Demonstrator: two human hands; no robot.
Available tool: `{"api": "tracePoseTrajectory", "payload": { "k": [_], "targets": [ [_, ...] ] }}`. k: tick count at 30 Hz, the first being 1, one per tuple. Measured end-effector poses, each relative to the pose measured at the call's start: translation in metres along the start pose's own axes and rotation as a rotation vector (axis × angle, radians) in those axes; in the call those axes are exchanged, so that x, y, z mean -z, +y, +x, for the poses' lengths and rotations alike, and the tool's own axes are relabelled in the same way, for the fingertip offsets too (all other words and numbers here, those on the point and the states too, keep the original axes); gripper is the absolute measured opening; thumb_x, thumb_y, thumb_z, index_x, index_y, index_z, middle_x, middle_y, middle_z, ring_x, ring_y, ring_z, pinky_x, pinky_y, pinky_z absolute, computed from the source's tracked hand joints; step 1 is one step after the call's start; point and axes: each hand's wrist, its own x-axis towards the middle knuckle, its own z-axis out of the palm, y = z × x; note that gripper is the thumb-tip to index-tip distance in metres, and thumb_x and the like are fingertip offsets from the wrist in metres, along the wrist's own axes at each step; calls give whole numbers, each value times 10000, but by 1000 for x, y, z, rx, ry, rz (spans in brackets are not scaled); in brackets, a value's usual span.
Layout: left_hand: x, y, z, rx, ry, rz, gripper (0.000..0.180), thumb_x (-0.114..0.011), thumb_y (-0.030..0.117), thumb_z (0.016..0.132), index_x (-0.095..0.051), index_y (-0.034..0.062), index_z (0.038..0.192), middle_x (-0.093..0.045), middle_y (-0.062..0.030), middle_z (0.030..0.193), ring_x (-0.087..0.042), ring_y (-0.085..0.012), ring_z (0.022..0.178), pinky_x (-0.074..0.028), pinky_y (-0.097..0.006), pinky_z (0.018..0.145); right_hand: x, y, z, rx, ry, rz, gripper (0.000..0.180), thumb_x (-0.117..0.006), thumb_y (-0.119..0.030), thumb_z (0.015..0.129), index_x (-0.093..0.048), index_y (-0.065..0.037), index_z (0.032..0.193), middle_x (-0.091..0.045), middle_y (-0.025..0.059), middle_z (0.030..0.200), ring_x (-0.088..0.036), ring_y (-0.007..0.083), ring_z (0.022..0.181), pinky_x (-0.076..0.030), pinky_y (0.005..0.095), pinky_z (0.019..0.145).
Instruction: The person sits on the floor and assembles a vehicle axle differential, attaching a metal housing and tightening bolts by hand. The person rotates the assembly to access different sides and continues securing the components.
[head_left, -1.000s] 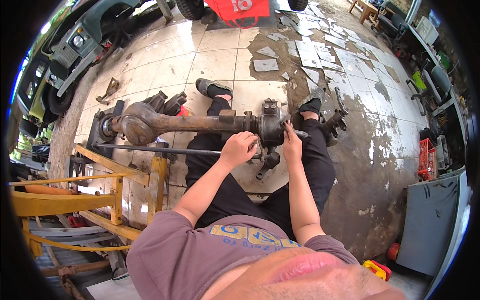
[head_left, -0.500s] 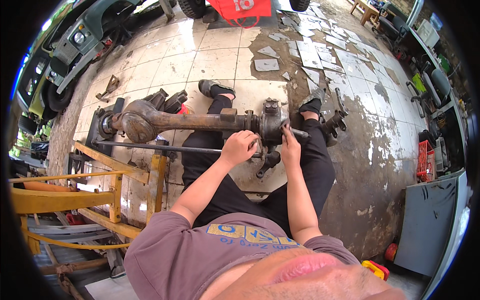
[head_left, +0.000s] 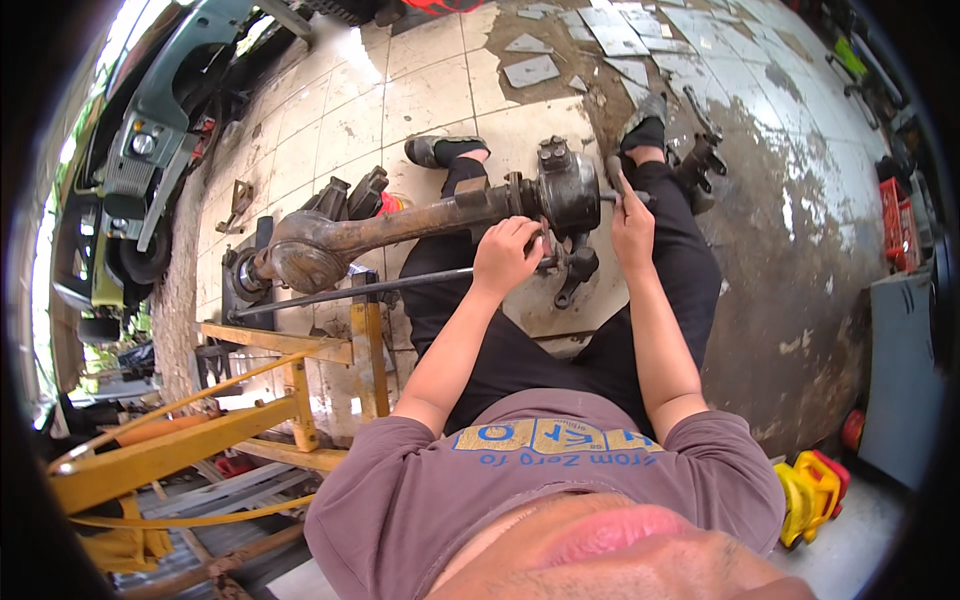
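A rusty axle housing (head_left: 400, 230) lies across in front of me, its round bulge at the left. At its right end sits a dark, greasy steering knuckle (head_left: 570, 190) with a bolted block on top. My left hand (head_left: 508, 255) has its fingers curled at the knuckle's near left edge, beside the end of a long dark rod (head_left: 390, 285); what the fingertips grip is hidden. My right hand (head_left: 632, 228) closes around the thin axle shaft (head_left: 607, 196) jutting from the knuckle's right face. Below the knuckle hangs a steering arm (head_left: 574, 282).
A yellow metal frame (head_left: 300, 405) stands at my left. Between my feet and beyond lie metal brackets (head_left: 350, 195) and another greasy metal part (head_left: 700, 160). Broken tiles (head_left: 610, 32) cover the far floor. A vehicle (head_left: 150, 140) stands far left, a grey cabinet (head_left: 900, 370) at the right.
My right hand has moved outward from the knuckle's face to the shaft. The left hand stays near the knuckle's near edge. The view has tilted and shifted.
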Motion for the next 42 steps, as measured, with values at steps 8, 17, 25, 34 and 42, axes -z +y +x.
{"api": "tracePoseTrajectory", "payload": {
  "k": [8, 17, 25, 34, 42],
  "targets": [
    [-1, 3, 1, 31, -54, 14, 207, -760, 151, 901, -759, 74, 1094, -745, -88, 1098, -724, -309, 1041, -577, -431, 920, 9, -10, -5, 140, 62, -15, 467, -598, 85, 962, -679, -1, 1413, -742, 282, 1199, -741, 418, 1141, -581, 413, 970],
    [-3, -1, 3, 16, -55, 27, 220, -768, 157, 891, -755, 83, 1098, -739, -77, 1100, -718, -301, 1032, -569, -424, 902, 0, -8, -2, -38, -42, 6, 474, -621, 46, 957, -667, -13, 1426, -744, 281, 1178, -724, 441, 1138, -577, 448, 970],
    [-7, 1, 5, 5, -60, 24, 222, -763, 155, 899, -753, 74, 1105, -740, -87, 1108, -718, -302, 1036, -568, -430, 907, 8, -2, -7, -41, -106, -39, 411, -621, 38, 951, -683, 48, 1357, -743, 285, 1215, -728, 427, 1160, -575, 446, 991],
    [-3, 7, 8, 10, -50, 4, 222, -762, 132, 893, -758, 59, 1103, -746, -107, 1100, -724, -326, 1023, -579, -438, 921, 6, 8, -9, -75, -145, -86, 444, -615, 23, 958, -664, 11, 1399, -739, 286, 1185, -720, 452, 1109, -576, 484, 931],
    [-5, 5, 6, 18, -50, 14, 214, -761, 131, 899, -760, 68, 1103, -743, -100, 1108, -722, -319, 1035, -580, -436, 923, 1, 20, -9, -48, -189, -117, 430, -596, 30, 961, -665, 4, 1385, -724, 290, 1213, -711, 458, 1129, -575, 478, 946]
  ]
}}
